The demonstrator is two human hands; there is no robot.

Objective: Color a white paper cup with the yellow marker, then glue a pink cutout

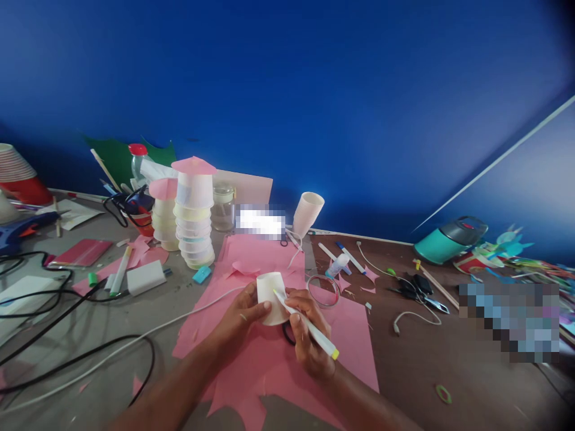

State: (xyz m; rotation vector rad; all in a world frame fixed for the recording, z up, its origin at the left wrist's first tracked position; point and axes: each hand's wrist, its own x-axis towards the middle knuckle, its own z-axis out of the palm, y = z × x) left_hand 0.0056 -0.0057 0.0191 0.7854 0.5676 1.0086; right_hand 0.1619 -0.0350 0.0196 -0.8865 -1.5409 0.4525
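My left hand [249, 308] is closed around a white paper cup [271, 305], thumb across its near side. A white marker with a yellow end [317, 335] is gripped in my right hand [309, 332], its tip against or very close to the cup's side; contact is hard to make out. Under both hands lies pink paper [341, 353] with cut, jagged edges. Behind and to the left stands a tower of stacked cups [194, 221] topped by a pink paper cone, with a shorter cup tower [165, 218] beside it.
A tilted stack of white cups [309, 212] leans near the blue wall. A roll of tape [323, 290], a glue bottle [338, 265] and a blue-capped marker [351, 258] lie right of the paper. Cables [148, 338] cross the left side. A teal flask [449, 239] lies at the right.
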